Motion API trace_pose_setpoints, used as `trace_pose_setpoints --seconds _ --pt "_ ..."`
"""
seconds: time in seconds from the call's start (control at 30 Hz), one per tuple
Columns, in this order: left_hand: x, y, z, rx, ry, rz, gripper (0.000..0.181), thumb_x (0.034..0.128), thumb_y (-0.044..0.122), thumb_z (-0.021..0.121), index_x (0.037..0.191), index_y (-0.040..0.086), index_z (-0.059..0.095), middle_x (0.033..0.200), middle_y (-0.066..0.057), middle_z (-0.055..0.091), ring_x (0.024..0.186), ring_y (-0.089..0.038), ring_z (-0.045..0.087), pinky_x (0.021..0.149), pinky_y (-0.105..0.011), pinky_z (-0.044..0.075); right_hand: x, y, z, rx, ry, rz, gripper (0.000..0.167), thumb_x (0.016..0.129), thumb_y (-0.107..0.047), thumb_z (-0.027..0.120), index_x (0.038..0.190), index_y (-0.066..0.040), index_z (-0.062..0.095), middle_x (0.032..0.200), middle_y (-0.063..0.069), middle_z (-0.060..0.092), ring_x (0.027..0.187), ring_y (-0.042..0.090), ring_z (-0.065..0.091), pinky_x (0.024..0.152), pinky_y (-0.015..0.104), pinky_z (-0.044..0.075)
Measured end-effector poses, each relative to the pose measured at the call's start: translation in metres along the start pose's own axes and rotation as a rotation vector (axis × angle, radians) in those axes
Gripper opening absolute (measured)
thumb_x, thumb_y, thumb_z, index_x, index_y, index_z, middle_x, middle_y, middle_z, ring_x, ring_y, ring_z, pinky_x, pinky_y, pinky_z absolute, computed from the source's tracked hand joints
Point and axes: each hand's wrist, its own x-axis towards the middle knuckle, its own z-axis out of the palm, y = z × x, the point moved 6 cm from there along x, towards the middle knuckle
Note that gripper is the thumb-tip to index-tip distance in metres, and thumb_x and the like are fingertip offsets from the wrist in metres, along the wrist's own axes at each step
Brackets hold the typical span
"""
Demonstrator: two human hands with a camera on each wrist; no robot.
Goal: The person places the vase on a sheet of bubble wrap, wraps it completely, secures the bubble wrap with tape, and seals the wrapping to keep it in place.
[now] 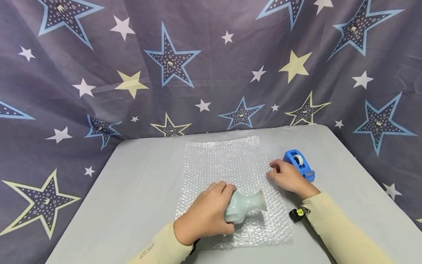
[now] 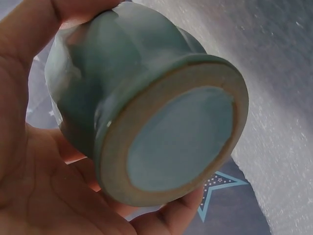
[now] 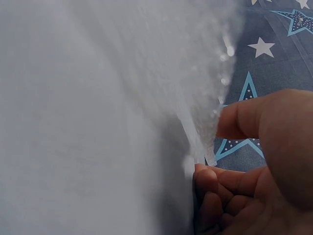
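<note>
The vase (image 1: 242, 208) is pale green, the tape dispenser (image 1: 302, 169) blue, the backdrop (image 1: 211, 58) star-patterned

In the head view, the left hand (image 1: 207, 212) hides the base of the pale green vase (image 1: 240, 206); in the left wrist view, the vase's body blocks its neck and mouth. The right hand (image 1: 291, 178) covers part of the tape dispenser (image 1: 304, 169). Blur on the bubble wrap (image 3: 195, 54) leaves fingertip contact unclear. Both sleeves (image 1: 343, 227) run off the bottom edge.
</note>
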Motion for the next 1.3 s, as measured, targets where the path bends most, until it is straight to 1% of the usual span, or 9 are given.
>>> trace_pose_setpoints --seconds 0.37,0.6,0.77,1.0,1.2,1.3 --pt "0.0 0.004 0.008 -0.026 -0.044 0.013 0.08 0.0553 0.036 0.087 0.126 0.013 0.058 0.1 0.006 0.056 0.08 -0.01 0.047 0.062 -0.021 0.042 0.0 0.001 0.0 0.005 -0.003 -0.005 0.049 0.094 -0.029 0.066 0.132 0.001 0.061 0.095 0.003 0.064 0.086 0.017 0.058 0.078 0.033 0.046" --pt "0.0 0.007 0.012 -0.004 -0.043 0.031 0.08 0.0543 0.037 0.087 0.125 0.012 0.059 0.1 0.005 0.057 0.078 -0.009 0.047 0.062 -0.021 0.041 0.0 0.0 0.0 0.009 -0.003 -0.007 0.048 0.094 -0.029 0.066 0.131 0.002 0.061 0.095 0.004 0.064 0.087 0.017 0.058 0.078 0.033 0.046" --pt "0.0 0.008 0.013 -0.003 -0.045 0.034 0.08 0.0537 0.037 0.086 0.125 0.012 0.059 0.099 0.005 0.056 0.077 -0.009 0.046 0.059 -0.02 0.039 -0.001 -0.002 -0.001 0.009 -0.003 -0.007 0.047 0.094 -0.028 0.066 0.13 0.002 0.062 0.094 0.004 0.063 0.086 0.018 0.058 0.077 0.033 0.046" --pt "-0.001 0.011 0.013 0.001 -0.034 0.041 0.077 0.0526 0.038 0.085 0.121 0.013 0.059 0.097 0.006 0.054 0.076 -0.009 0.044 0.058 -0.02 0.038 -0.002 -0.004 -0.001 0.011 0.001 -0.006 0.046 0.094 -0.027 0.067 0.129 0.002 0.062 0.094 0.004 0.063 0.085 0.017 0.057 0.076 0.032 0.045" --pt "-0.002 0.014 0.014 0.013 -0.044 0.048 0.075 0.052 0.04 0.086 0.117 0.014 0.059 0.093 0.007 0.053 0.075 -0.008 0.044 0.056 -0.019 0.037 -0.003 -0.004 -0.001 0.003 0.003 -0.003 0.047 0.094 -0.029 0.067 0.129 0.002 0.062 0.094 0.004 0.063 0.085 0.018 0.058 0.076 0.032 0.045" --pt "-0.002 0.016 0.015 0.02 -0.049 0.051 0.076 0.0523 0.041 0.087 0.118 0.013 0.06 0.093 0.007 0.054 0.074 -0.008 0.044 0.056 -0.019 0.037 -0.003 -0.004 -0.001 0.0 0.003 -0.005 0.047 0.094 -0.029 0.067 0.13 0.002 0.062 0.095 0.005 0.064 0.086 0.018 0.058 0.076 0.032 0.045"
